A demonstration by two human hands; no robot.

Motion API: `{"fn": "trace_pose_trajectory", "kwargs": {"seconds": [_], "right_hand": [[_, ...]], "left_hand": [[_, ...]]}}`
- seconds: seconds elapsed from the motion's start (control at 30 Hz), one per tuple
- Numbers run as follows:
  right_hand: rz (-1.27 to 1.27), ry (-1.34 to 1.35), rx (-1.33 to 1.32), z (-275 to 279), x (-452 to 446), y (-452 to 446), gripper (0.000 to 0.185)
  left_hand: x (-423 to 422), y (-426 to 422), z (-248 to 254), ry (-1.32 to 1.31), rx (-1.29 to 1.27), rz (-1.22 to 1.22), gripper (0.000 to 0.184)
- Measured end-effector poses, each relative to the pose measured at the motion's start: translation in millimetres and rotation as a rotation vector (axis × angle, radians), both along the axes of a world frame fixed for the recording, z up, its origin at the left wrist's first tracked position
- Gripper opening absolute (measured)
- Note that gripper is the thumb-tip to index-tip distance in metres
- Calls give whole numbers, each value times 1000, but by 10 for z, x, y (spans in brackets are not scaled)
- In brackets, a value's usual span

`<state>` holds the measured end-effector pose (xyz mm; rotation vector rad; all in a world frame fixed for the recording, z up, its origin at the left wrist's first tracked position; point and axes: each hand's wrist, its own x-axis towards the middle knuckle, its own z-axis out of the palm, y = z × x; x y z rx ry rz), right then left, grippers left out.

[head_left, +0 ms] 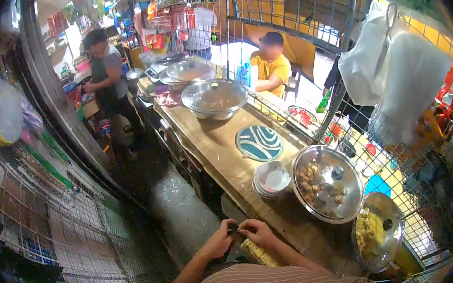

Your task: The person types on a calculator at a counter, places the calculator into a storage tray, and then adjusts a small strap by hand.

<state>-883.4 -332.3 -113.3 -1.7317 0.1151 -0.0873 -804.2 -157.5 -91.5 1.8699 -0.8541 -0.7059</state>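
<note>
My left hand (218, 242) and my right hand (259, 232) are close together in front of my body, at the near edge of the wooden counter (214, 159). Fingers of both are closed in a pinch around a small dark thing (234, 229), too small to name. Just below my right hand is a pale yellow, ridged item (260, 253), partly covered by the hand and forearm. Nearest on the counter is a stack of white bowls (271, 179), and right of it a lidded bowl of browned food pieces (327, 183).
A lidded pan of yellow food (377, 230) stands at the right. Further along are a patterned round mat (259, 142) and lidded basins (215, 99). Wire mesh (301, 11) borders the counter. One person (271, 66) sits beyond it; another (108, 71) stands in the aisle.
</note>
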Motion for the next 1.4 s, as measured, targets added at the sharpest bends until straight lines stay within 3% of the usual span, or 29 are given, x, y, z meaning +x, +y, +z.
{"fn": "trace_pose_trajectory", "kwargs": {"seconds": [0.03, 0.1, 0.23, 0.37, 0.43, 0.53, 0.7, 0.83, 0.9, 0.97, 1.13, 1.23, 1.33, 1.4], "right_hand": [[38, -44, -86, -41, 41, 15, 13], [66, -30, 14, -49, 132, 62, 15], [268, -170, -82, 230, 263, 34, 19], [393, -341, -230, 55, 351, 39, 20], [380, -327, -161, -188, 329, 15, 19], [334, -4, 119, -217, 279, 37, 17], [331, -73, 170, -138, 272, 76, 22], [371, -74, -55, -181, 295, 58, 19], [393, -68, -126, -176, 283, 93, 17], [408, -138, -330, -2, 265, 98, 14], [445, -53, -83, -11, 259, 93, 16], [478, 37, 83, -240, 272, 52, 16], [510, 40, 86, -323, 238, 35, 15], [536, 12, 39, -271, 304, 31, 14]], "left_hand": [[0, 31, -46, -2, 4, 5, 48], [17, 67, -180, 244, -42, 6, 49], [21, 97, -365, 245, -147, 94, 50], [15, 143, -37, 85, 15, 90, 48], [26, 126, -83, -16, 75, 93, 47], [56, 211, -220, 197, 35, 38, 48], [43, 163, -218, -37, 165, 60, 53], [2, 128, -188, 114, 141, 68, 53], [-32, 160, -304, 151, 71, 105, 62], [-102, 102, -101, 131, 115, 155, 65], [-131, 36, -14, 32, 102, 251, 70], [-178, 26, -8, 74, 45, 238, 62], [-153, 35, -17, -268, 36, 149, 55], [-173, 34, 29, 8, 85, 173, 53]]}}
